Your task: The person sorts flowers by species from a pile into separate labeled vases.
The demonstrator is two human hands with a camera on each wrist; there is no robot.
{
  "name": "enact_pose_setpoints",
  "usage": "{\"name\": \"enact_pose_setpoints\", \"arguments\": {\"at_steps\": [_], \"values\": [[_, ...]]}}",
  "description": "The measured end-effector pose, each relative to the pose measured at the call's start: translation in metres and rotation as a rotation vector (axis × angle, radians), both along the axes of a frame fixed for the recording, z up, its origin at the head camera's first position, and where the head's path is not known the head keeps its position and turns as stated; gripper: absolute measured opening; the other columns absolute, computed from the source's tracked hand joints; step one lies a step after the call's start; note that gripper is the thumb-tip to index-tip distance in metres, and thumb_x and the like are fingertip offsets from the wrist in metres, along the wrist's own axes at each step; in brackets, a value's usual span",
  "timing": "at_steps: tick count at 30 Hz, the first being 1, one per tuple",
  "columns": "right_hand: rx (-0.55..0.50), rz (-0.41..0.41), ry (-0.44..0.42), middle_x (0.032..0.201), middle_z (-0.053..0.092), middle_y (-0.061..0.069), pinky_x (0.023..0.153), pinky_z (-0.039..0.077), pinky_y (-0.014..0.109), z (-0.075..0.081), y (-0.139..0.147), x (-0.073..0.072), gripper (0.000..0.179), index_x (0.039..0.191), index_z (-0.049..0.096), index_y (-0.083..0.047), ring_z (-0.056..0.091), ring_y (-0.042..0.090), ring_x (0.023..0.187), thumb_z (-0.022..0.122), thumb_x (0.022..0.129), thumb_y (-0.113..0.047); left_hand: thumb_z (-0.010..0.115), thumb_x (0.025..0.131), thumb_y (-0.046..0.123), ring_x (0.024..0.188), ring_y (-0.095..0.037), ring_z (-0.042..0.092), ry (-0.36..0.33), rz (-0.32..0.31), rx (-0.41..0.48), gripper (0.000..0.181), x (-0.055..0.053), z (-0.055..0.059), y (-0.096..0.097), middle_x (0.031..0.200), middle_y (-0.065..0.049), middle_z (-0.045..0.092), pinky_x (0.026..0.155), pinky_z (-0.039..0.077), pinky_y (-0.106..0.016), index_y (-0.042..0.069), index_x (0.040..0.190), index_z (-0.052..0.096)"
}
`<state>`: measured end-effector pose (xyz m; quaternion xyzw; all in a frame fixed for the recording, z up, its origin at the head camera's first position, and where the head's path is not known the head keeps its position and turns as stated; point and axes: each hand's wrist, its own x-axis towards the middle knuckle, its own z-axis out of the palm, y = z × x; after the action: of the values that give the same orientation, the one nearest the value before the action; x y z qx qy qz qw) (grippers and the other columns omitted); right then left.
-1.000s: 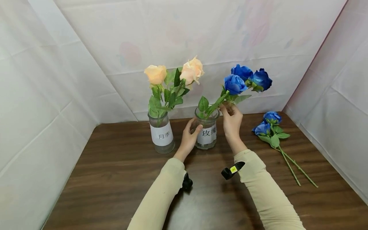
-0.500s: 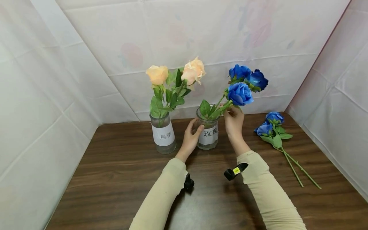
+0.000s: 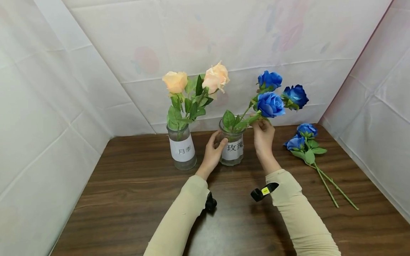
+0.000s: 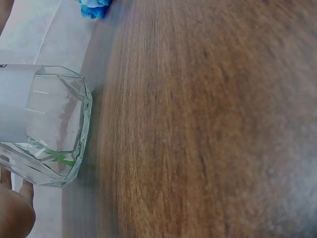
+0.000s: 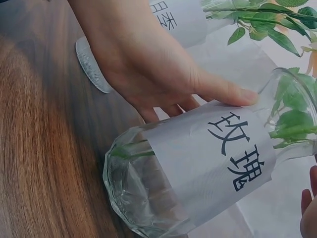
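In the head view my left hand (image 3: 213,153) holds a clear glass vase (image 3: 231,160) with a white paper label from its left side. The right wrist view shows the thumb along the vase's neck. Three blue roses lean to the right above the vase: an upper one (image 3: 269,80), a lower one (image 3: 271,104) and a darker one (image 3: 296,96). My right hand (image 3: 264,137) is beside the vase mouth, fingers curled at the rose stems under the blooms. Leaves and blooms hide its fingertips.
Left of my left hand stands another labelled glass vase (image 3: 182,151) with two peach roses (image 3: 175,82). Two loose blue roses (image 3: 295,142) lie crossed on the wooden table (image 3: 128,199) at the right. A white cloth backdrop (image 3: 105,64) surrounds the table.
The lower blue rose has dropped and shifted right. The darker rose has swung right and down, away from the others. My right hand has moved slightly right; the left keeps holding the vase.
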<state>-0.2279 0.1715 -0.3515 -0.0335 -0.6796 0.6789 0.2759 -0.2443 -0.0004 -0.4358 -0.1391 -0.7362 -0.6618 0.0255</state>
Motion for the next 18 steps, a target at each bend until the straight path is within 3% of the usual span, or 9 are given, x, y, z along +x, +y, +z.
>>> {"name": "enact_pose_setpoints", "arguments": {"at_steps": [5, 6, 9, 13, 16, 18], "values": [[0.020, 0.046, 0.056, 0.090, 0.070, 0.000, 0.083, 0.045, 0.027, 0.017, -0.003, 0.013, 0.022, 0.091, 0.074, 0.001, 0.058, 0.007, 0.090, 0.054, 0.099, -0.004, 0.054, 0.096, 0.057, 0.134, -0.024, 0.042, 0.002, 0.001, 0.002, 0.071, 0.000, 0.000, 0.000, 0.152, -0.009, 0.040, 0.110, 0.034, -0.043, 0.016, 0.152, 0.038], [0.039, 0.052, 0.066, 0.084, 0.069, -0.001, 0.079, 0.046, 0.026, 0.020, -0.004, 0.015, 0.022, 0.087, 0.073, 0.002, 0.057, 0.006, 0.084, 0.055, 0.098, -0.003, 0.054, 0.096, 0.057, 0.134, -0.024, 0.042, 0.004, 0.003, 0.001, 0.071, 0.000, 0.000, 0.000, 0.152, -0.009, 0.040, 0.110, 0.034, -0.043, 0.016, 0.152, 0.038], [0.084, 0.068, 0.079, 0.076, 0.067, -0.008, 0.067, 0.044, 0.023, 0.023, -0.004, 0.016, 0.018, 0.093, 0.073, 0.011, 0.055, 0.004, 0.074, 0.060, 0.095, -0.002, 0.054, 0.096, 0.056, 0.133, -0.023, 0.043, 0.007, 0.006, 0.001, 0.071, 0.000, 0.000, 0.000, 0.151, -0.009, 0.041, 0.110, 0.034, -0.043, 0.015, 0.152, 0.038], [0.119, 0.062, 0.089, 0.081, 0.066, -0.016, 0.059, 0.041, 0.021, 0.024, -0.003, 0.014, 0.020, 0.107, 0.071, 0.012, 0.055, 0.006, 0.069, 0.063, 0.091, 0.002, 0.054, 0.098, 0.053, 0.134, -0.023, 0.042, 0.007, 0.009, -0.003, 0.068, 0.000, 0.000, 0.000, 0.151, -0.010, 0.041, 0.110, 0.034, -0.043, 0.014, 0.151, 0.038], [0.134, 0.046, 0.087, 0.064, 0.055, -0.010, 0.053, 0.035, 0.020, 0.023, -0.002, 0.013, 0.012, 0.085, 0.070, 0.011, 0.045, 0.004, 0.055, 0.058, 0.088, 0.008, 0.054, 0.099, 0.051, 0.135, -0.024, 0.041, 0.002, 0.010, -0.005, 0.067, 0.001, 0.001, 0.000, 0.151, -0.010, 0.041, 0.111, 0.034, -0.043, 0.014, 0.151, 0.038], [0.138, 0.040, 0.065, 0.055, 0.042, -0.008, 0.050, 0.032, 0.020, 0.017, 0.001, 0.007, 0.019, 0.069, 0.058, 0.005, 0.035, 0.004, 0.049, 0.057, 0.087, 0.009, 0.055, 0.100, 0.048, 0.135, -0.025, 0.041, 0.002, 0.011, -0.005, 0.064, 0.001, 0.002, 0.000, 0.151, -0.011, 0.040, 0.110, 0.034, -0.044, 0.014, 0.151, 0.038]]}}
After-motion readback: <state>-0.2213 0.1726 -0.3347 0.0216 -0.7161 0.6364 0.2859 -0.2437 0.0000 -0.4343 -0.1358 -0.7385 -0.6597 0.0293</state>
